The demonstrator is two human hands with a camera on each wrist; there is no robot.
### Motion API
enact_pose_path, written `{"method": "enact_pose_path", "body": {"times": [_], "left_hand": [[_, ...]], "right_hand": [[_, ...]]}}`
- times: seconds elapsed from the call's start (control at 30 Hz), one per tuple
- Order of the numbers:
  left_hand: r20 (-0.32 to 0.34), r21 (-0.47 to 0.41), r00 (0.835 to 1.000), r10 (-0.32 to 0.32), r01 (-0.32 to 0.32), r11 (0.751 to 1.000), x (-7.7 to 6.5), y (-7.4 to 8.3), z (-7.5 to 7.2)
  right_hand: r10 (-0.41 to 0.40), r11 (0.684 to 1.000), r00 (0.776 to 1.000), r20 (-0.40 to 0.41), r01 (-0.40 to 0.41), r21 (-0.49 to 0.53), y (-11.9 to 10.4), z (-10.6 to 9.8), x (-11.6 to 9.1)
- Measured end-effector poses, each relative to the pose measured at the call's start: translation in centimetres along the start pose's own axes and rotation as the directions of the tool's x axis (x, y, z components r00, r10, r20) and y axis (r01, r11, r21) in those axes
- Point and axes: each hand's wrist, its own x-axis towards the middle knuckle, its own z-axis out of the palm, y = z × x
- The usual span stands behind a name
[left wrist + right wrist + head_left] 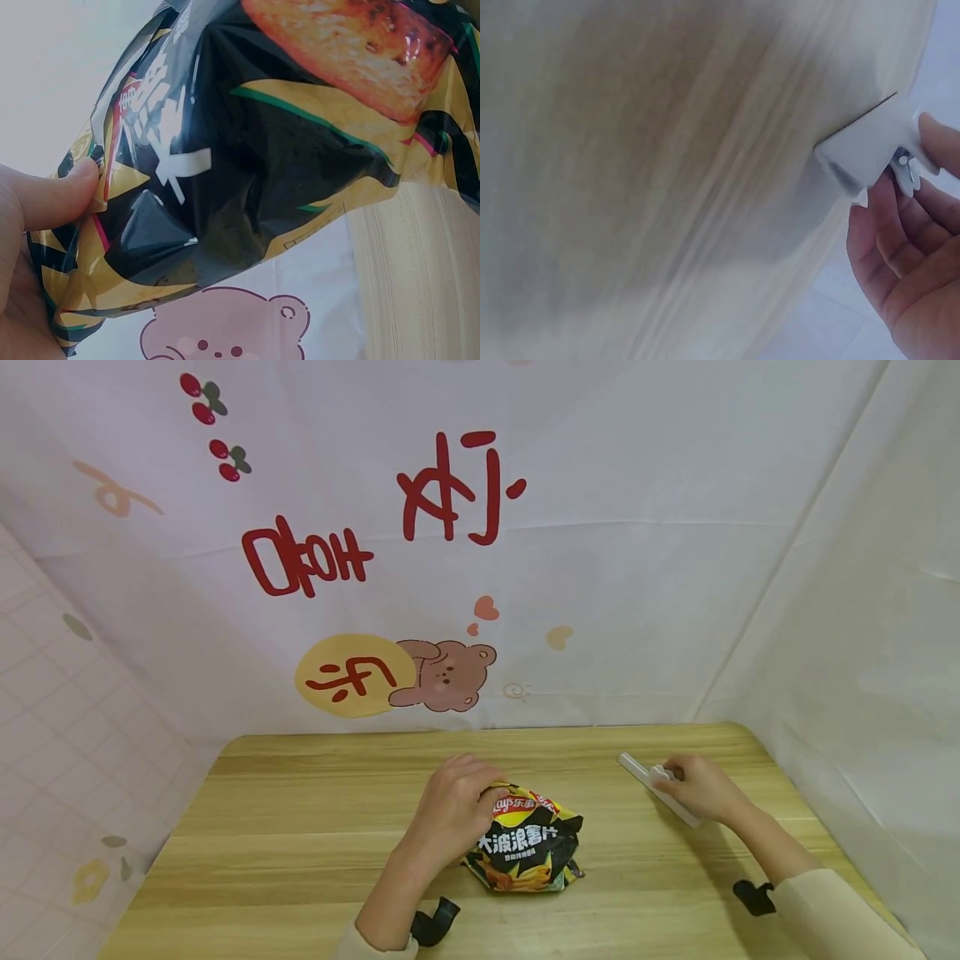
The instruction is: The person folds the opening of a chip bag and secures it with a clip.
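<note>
My left hand [459, 802] grips the upper left edge of a black and yellow chip bag [528, 847], thumb on its front. The bag is puffed, and its printed front faces up toward the head camera. In the left wrist view the thumb presses the crinkled edge of the chip bag [247, 150]. On the right side of the table, my right hand [701, 787] pinches the scalloped grip of a long white bag clip [637, 768]. A metal spring shows inside the grip of the bag clip [866, 150] in the right wrist view. Its long bar lies slanted, close over the tabletop.
The wooden table [300, 810] has a rounded back edge against a white printed cloth [637, 593]. Cloth also hangs at both sides. A black wrist camera [435, 922] sits by the left wrist and another black wrist camera [753, 897] by the right.
</note>
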Motion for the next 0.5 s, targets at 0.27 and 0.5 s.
{"method": "enact_pose_path", "body": {"times": [0.27, 0.5], "left_hand": [[0.001, -0.002, 1.000, 0.004, -0.004, 1.000, 0.0, 0.0, 0.1], [-0.003, -0.001, 1.000, 0.007, -0.007, 1.000, 0.0, 0.1, 0.1]], "right_hand": [[-0.022, 0.999, 0.991, -0.133, 0.026, 0.030, -0.3, 0.0, -1.1], [-0.004, 0.997, 0.973, -0.230, 0.022, 0.076, -1.2, -0.2, -2.2]]}}
